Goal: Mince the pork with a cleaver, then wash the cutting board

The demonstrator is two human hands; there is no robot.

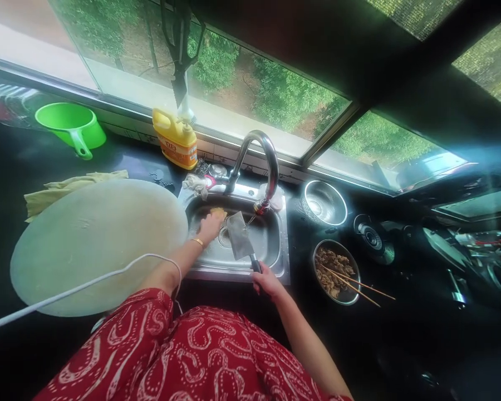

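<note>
— Cleaver (239, 236) in our right hand (266, 280), was it?

— Yes. We had the right hand closed around its dark handle at the near rim of the steel sink (275, 245), and the wide blade stretched away over the basin, under the curved faucet (262, 161).

— And our left hand (211, 225)?

— We held it down in the far left corner of the basin, fingers curled over a yellow sponge (218, 212), just beside the blade. We wore a gold bangle (197, 241) on that wrist.

— What did we see around the sink?

— A round pale cutting board (96, 245) lay to the left, touching the sink's edge. A yellow detergent jug (175, 139) stood on the far side by the window. To the right we saw a bowl of cooked food (334, 270) with chopsticks (354, 284) laid across it.
</note>
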